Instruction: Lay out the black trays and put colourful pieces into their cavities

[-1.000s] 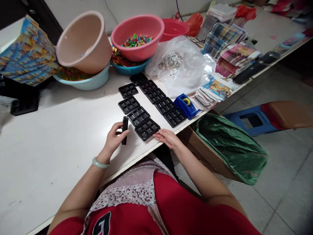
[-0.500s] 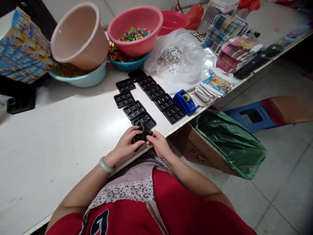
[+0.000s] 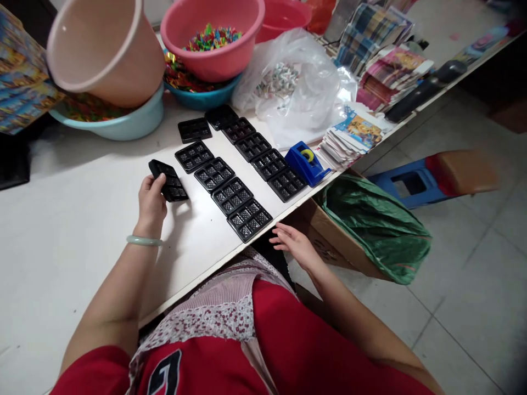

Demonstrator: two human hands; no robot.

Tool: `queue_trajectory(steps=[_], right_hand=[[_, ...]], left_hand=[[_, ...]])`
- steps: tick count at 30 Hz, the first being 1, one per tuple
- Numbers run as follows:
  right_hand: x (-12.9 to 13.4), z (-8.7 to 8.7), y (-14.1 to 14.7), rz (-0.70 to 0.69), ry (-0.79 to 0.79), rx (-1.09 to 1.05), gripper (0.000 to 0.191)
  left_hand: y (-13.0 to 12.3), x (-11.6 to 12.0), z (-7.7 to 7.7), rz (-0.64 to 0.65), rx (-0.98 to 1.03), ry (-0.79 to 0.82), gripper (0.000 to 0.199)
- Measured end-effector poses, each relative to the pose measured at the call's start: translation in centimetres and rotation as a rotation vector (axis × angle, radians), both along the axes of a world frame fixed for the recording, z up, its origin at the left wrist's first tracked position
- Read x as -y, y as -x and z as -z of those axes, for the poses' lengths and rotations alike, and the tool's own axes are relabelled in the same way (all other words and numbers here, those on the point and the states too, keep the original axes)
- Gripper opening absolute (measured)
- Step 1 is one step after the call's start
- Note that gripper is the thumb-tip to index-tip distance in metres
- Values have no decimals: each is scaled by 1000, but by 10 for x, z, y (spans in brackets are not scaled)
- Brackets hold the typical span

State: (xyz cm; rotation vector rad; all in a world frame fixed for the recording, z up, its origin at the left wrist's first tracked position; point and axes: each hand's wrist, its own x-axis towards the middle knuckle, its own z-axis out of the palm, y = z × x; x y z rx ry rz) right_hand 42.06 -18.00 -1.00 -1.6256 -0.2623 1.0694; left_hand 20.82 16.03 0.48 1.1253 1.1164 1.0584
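Note:
My left hand [image 3: 152, 200] grips a black plastic tray [image 3: 169, 181] by its near side, tilted above the white table; whether it is one tray or a nested stack I cannot tell. My right hand [image 3: 291, 241] is off the table's front edge, fingers apart with nothing in them. Closest to it lies a black compartment tray [image 3: 249, 220], the front one in a row of several flat trays. A second row, ending in another black tray [image 3: 287, 185], runs beside it toward the back.
A blue tape dispenser [image 3: 307, 163] stands near the edge beside stacked printed cards [image 3: 349, 137]. Behind are a clear plastic bag [image 3: 296, 109] of small pieces, a pink basin [image 3: 247, 27] and a peach bucket [image 3: 144, 71]. A green-lined carton [image 3: 370, 230] sits below the table edge.
My hands have come apart. The left moved left with a black tray, the right moved right and let go. A tray now lies at the front of the nearer row. The view shifted slightly.

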Motion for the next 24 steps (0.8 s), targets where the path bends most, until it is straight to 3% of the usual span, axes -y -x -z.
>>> queue_trajectory(steps=[2, 5, 7, 10, 14, 19, 24], right_hand=[[2, -3, 5, -124, -41, 391, 32], [-15, -9, 27, -512, -137, 879, 34], [-37, -12, 43, -761, -99, 1060, 43], [-70, -12, 57, -936, 38, 1195, 56], [-95, -4, 47, -978, 125, 1240, 54], [-106, 9, 14, -934, 124, 1274, 49], [-108, 14, -6, -865, 98, 1283, 48]], left_hand=[[0, -20, -3, 0, -26, -8, 26], [-3, -50, -7, -22, -5, 43, 28], [-9, -65, -8, -24, 13, 112, 30], [-26, -77, -6, 9, 27, 184, 33], [-54, -82, 3, 115, 118, 140, 39], [-85, -81, 12, 171, 204, 94, 43], [-83, -83, 14, 210, 271, 47, 48]])
